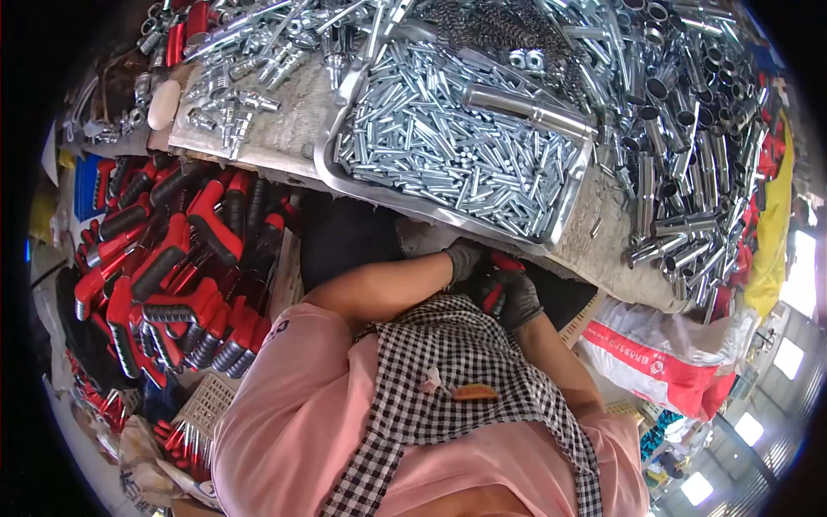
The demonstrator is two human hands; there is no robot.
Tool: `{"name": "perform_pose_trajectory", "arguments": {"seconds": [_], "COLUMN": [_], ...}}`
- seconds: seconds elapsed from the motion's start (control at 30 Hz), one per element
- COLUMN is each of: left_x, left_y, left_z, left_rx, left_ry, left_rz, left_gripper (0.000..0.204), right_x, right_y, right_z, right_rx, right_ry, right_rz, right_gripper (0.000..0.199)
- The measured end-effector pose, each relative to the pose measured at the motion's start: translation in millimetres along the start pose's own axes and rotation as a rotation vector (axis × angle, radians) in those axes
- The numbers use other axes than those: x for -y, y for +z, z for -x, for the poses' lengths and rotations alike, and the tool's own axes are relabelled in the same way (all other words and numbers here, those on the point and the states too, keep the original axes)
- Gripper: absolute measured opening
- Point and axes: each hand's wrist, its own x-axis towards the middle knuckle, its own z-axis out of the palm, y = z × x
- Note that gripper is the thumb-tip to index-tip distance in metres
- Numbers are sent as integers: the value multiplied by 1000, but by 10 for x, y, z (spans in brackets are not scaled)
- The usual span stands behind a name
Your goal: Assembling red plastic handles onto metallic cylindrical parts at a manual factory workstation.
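Both my hands wear dark grey gloves and are close together in front of my apron, just below the bench edge. My right hand (519, 298) is closed around a red and black tool handle (494, 298), parts of which show beside the fingers. My left hand (465, 257) is right next to it, at the handle's other side; its fingers are hidden in shadow, so I cannot tell their grip. Right above the hands, a metal tray (439, 209) full of short silvery pins (448, 146) sits on the bench, with a thick metal tube (527, 110) lying across the pins.
A big pile of red and black pistol-shaped handles (185, 250) is at the left. Chrome tubes (680, 181) are heaped on the bench's right, dark springs (500, 30) at the back, metal fittings (250, 77) at the back left. A white and red sack (646, 353) stands at the right.
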Motion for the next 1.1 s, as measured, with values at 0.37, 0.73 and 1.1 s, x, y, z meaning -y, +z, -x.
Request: {"name": "perform_pose_trajectory", "arguments": {"seconds": [0.37, 0.73, 1.1], "left_x": [410, 483, 1160], "left_y": [-1033, -1002, -1179], "left_z": [-725, -1304, -1341], "left_rx": [-261, -379, -368], "left_ry": [1225, 1048, 757], "left_rz": [-451, -314, 62], "left_gripper": [43, 42, 42], "right_x": [133, 744, 396], "right_y": [599, -816, -976], "right_z": [-1087, -955, -747], "right_rx": [238, 535, 531], "right_ry": [-83, -359, -655], "right_rz": [446, 969, 1513], "right_gripper": [45, 46, 47]}}
